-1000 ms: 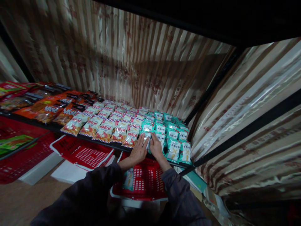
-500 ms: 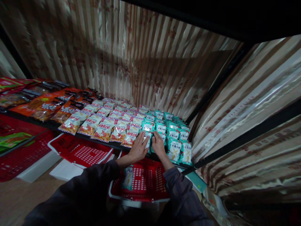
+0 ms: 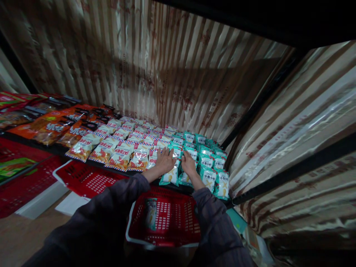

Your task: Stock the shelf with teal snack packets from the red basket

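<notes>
Rows of green-and-white snack bags point(image 3: 208, 177) lie at the right end of a dark shelf. My left hand point(image 3: 164, 161) rests on the left column of these bags, fingers apart and pointing away from me, beside the white bags with striped edges point(image 3: 118, 153). My right hand point(image 3: 189, 164) lies over the neighbouring green column, its fingers reaching forward and partly hidden behind the hand. A green front bag point(image 3: 170, 175) shows below my left hand. One more green bag point(image 3: 151, 214) lies in the red basket point(image 3: 178, 237) under the shelf edge.
Orange snack bags point(image 3: 50, 129) fill the shelf further left. A second red basket point(image 3: 80, 180) and a larger red crate point(image 3: 30, 185) stand below. Dark posts point(image 3: 267, 185) and striped curtains point(image 3: 178, 66) enclose the back and right.
Both hands have moved slightly forward over the green bags. More of the front bags below them shows now. The view has shifted a little.
</notes>
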Demonstrator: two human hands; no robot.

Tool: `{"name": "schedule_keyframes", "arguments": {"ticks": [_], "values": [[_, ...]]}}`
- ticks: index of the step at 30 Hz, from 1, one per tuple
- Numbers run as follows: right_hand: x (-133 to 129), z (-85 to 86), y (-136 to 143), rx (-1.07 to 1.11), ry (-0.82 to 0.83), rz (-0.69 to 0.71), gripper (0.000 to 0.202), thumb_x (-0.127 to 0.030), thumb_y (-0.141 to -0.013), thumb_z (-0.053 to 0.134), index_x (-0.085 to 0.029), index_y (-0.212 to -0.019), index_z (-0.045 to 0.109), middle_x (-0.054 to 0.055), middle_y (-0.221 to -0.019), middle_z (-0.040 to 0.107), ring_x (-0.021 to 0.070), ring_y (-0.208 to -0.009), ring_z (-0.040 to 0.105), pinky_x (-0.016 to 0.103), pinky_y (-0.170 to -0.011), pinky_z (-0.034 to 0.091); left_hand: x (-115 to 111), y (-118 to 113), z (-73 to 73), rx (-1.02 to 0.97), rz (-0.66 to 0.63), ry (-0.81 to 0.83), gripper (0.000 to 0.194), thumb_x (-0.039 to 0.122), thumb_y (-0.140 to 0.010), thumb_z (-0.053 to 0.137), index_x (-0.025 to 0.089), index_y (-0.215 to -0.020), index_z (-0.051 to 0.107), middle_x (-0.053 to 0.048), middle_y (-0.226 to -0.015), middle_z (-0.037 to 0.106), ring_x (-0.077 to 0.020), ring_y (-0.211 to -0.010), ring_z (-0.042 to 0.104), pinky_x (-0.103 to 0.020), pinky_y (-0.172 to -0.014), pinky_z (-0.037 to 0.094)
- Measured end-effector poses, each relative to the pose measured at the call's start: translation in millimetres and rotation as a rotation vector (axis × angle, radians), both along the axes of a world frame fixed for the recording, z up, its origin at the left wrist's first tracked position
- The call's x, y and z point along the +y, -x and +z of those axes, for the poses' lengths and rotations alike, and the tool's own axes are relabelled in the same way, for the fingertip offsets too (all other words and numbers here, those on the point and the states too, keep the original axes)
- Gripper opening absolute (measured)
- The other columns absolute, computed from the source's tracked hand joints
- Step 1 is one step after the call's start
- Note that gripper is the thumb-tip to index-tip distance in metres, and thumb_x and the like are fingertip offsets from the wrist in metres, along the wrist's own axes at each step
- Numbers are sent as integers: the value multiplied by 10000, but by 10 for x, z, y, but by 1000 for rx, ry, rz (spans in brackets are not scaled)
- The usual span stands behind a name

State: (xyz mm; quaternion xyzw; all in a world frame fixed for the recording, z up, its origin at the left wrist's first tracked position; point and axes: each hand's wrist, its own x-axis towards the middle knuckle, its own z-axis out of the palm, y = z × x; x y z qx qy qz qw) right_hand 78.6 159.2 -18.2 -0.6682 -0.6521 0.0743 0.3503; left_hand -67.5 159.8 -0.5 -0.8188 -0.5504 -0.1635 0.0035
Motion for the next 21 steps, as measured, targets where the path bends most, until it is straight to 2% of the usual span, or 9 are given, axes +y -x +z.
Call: {"name": "schedule_keyframes", "arguments": {"ticks": [4,9,14,18,21], "values": [[74,-3,1,-5,-12,33,441,-157,-892,423,-166,-1306,574,97,-1352,598,208,-1305,501,389,-1142,339,66,-26,23,51,-11,23,557,378,-968,327,76,-1426,423,-196,-1347,574,-338,-1383,379,-584,-1154,158],[67,36,0,-19,26,59,446,-159,-906,396,-124,-1324,548,116,-1379,574,202,-1287,520,352,-1126,353,71,-25,38,59,-29,27,561,382,-967,329,82,-1433,415,-186,-1353,571,-328,-1374,392,-570,-1163,138],[149,76,-29,-37,11,30,465,-157,-922,346,-105,-1351,515,125,-1392,559,191,-1292,512,350,-1134,335,206,-44,87,72,-34,8,552,371,-963,342,68,-1413,442,-200,-1395,530,-333,-1396,355,-570,-1169,116],[276,123,-53,-139,33,-6,473,-196,-937,335,-62,-1358,505,157,-1395,549,229,-1332,462,377,-1150,291,380,-66,104,59,-21,-58,541,351,-958,349,81,-1417,438,-190,-1450,474,-339,-1417,315,-590,-1166,115],[334,169,-55,-227,79,-29,484,-238,-953,336,-64,-1379,488,152,-1410,537,266,-1390,377,419,-1164,246,500,-60,87,51,-33,-74,528,335,-957,349,79,-1406,454,-182,-1437,492,-352,-1427,289,-610,-1162,109]]}}
